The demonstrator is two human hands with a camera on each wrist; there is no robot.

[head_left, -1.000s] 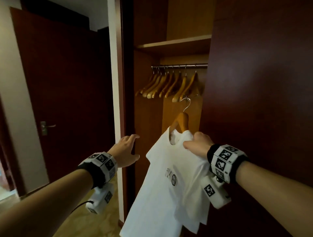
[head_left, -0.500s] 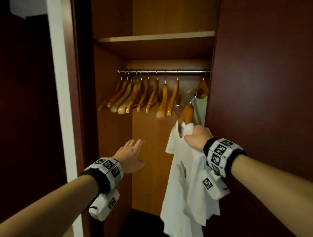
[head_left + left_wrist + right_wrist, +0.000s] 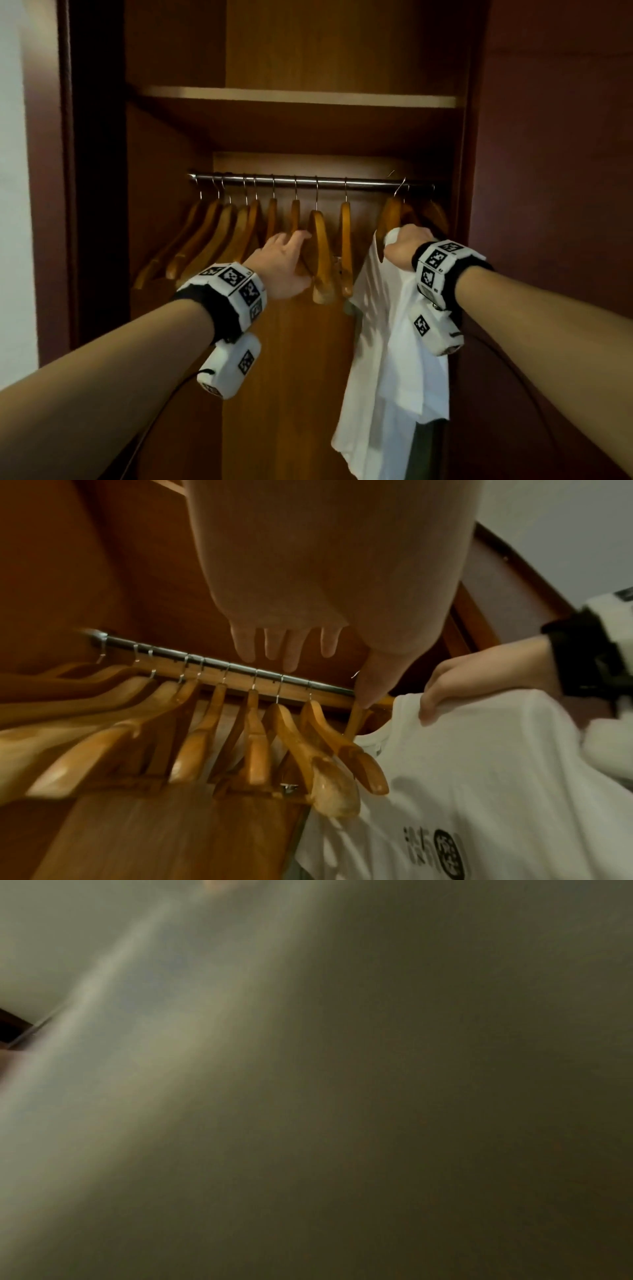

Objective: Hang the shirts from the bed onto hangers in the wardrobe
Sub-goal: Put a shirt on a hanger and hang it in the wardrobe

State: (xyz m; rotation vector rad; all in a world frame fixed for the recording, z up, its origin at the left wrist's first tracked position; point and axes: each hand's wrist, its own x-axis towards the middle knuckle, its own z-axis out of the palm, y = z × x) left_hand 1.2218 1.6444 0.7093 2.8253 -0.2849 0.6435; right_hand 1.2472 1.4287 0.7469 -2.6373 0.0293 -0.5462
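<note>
Your left hand [image 3: 286, 265] reaches with straight, relaxed fingers among the empty hangers [image 3: 320, 253] on the rail [image 3: 308, 180]. Farther right, your right hand [image 3: 402, 248] grips the white shirt [image 3: 383, 342] at its collar, just under the rail's right end; its hanger [image 3: 388, 216] is hooked there.

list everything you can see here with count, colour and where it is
white shirt: one, white with a dark print, on a wooden hanger at the right end of the rail
empty hangers: about nine, orange-brown wood, hooked in a row along the rail
rail: one, silver metal, across the wardrobe under the shelf
shelf: one, pale wood, above the rail
wardrobe: one, dark red-brown outside
left hand: fingers extended, at the empty hangers
right hand: grips the shirt's shoulder
</note>
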